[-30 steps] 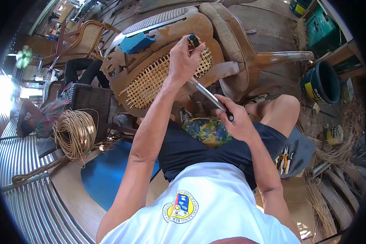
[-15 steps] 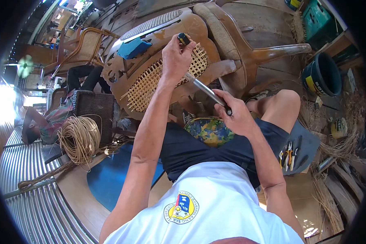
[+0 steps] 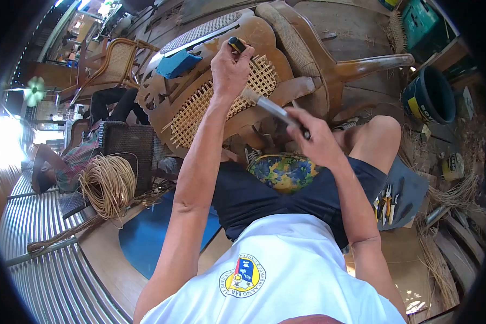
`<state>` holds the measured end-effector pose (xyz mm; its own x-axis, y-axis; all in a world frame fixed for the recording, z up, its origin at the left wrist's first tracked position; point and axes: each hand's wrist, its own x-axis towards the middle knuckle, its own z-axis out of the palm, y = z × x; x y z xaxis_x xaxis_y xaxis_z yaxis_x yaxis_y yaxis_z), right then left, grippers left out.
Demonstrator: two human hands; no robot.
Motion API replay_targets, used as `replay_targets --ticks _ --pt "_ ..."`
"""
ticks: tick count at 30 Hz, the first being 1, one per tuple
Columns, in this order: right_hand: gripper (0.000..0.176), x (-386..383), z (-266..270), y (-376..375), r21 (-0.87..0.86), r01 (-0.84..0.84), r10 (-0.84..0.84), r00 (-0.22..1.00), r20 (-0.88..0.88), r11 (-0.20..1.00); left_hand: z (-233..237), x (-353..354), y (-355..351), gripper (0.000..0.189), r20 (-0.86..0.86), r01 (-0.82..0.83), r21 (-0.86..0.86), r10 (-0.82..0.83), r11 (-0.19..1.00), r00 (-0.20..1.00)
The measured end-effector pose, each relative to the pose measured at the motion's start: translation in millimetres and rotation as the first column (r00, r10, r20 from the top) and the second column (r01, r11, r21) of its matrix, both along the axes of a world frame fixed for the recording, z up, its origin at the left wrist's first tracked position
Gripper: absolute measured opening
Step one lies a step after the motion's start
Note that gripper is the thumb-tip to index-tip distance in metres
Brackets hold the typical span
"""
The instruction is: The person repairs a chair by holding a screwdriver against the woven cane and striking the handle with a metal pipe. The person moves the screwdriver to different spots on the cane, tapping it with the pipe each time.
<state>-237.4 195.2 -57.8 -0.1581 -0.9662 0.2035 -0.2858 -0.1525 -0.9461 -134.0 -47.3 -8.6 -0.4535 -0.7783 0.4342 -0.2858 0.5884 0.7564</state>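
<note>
Gripping a black-handled tool (image 3: 236,44), the left hand (image 3: 229,67) is fisted around it at the upper edge of the woven cane panel (image 3: 200,108) in the wooden chair (image 3: 362,67). The right hand (image 3: 314,137) wraps a metal-shafted tool (image 3: 270,107), its far end just beside the left wrist. Bare floor lies between the chair's arm and the bucket (image 3: 429,100).

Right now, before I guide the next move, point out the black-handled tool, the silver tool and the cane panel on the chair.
black-handled tool (image 3: 236,44), head view, on the top end of its black handle.
silver tool (image 3: 270,108), head view, on the middle of its shiny shaft.
cane panel (image 3: 197,110), head view, on the open weave of its lower part.
</note>
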Motion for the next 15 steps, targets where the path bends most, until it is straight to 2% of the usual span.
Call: replay_targets --ticks 2,3,5,11,13,15 --pt "0.040 7 -2 -4 0.084 0.260 -0.266 0.962 0.069 0.962 6 5 3 0.022 0.027 -0.004 0.021 0.004 1.000 1.000" --pt "0.040 6 2 -2 0.082 0.259 -0.265 0.962 0.068 0.962 10 6 4 0.022 0.025 -0.006 0.020 0.005 1.000 1.000" --pt "0.039 8 10 6 0.142 0.101 -0.114 0.989 0.092 0.985 16 9 7 0.024 -0.031 -0.054 -0.001 0.054 0.999 0.998" --pt "0.039 4 0 -5 0.021 0.088 -0.088 0.996 0.013 0.996 12 1 -4 0.024 0.017 -0.042 -0.041 0.043 0.998 0.999" --pt "0.039 -2 4 -9 0.053 0.095 -0.095 0.995 0.003 0.994 19 -4 -2 0.023 0.029 -0.027 -0.044 0.028 0.999 0.999" --pt "0.039 -4 8 -8 0.088 0.100 -0.100 0.995 -0.004 0.991 22 -5 1 0.025 0.096 -0.047 -0.121 0.059 0.992 0.994"
